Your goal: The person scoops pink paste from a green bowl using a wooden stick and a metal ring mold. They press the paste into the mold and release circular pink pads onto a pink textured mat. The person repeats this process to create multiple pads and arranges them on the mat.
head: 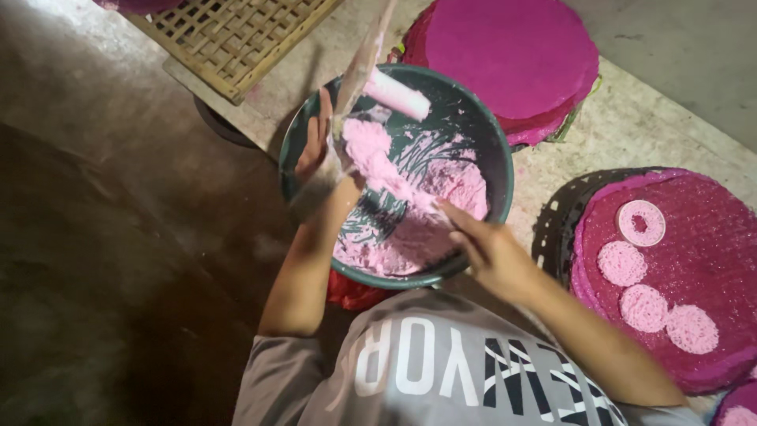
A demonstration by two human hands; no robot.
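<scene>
Seen from above, upside down in the head view. Left hand point(317, 154) at the near rim of a dark green round basin point(497, 150), fingers closed around the neck of a clear plastic bag point(359, 67) that rises out of the top of the view, its lower part smeared pink. Right hand point(489, 244) inside the basin at the opposite side, fingers stretched out and loosely open, tips touching the pink dough point(410, 197) heaped across the basin floor; nothing gripped. A pale pink roller-shaped lump point(396, 95) resting against the basin's inner wall, just beside the bag. Beyond the basin, a stack of magenta discs point(512, 55). To the side, a round tray point(710, 252) lined in magenta, carrying several small lacy pink rounds point(643, 308). A woven bamboo rack point(229, 35) on the concrete floor point(95, 237).
</scene>
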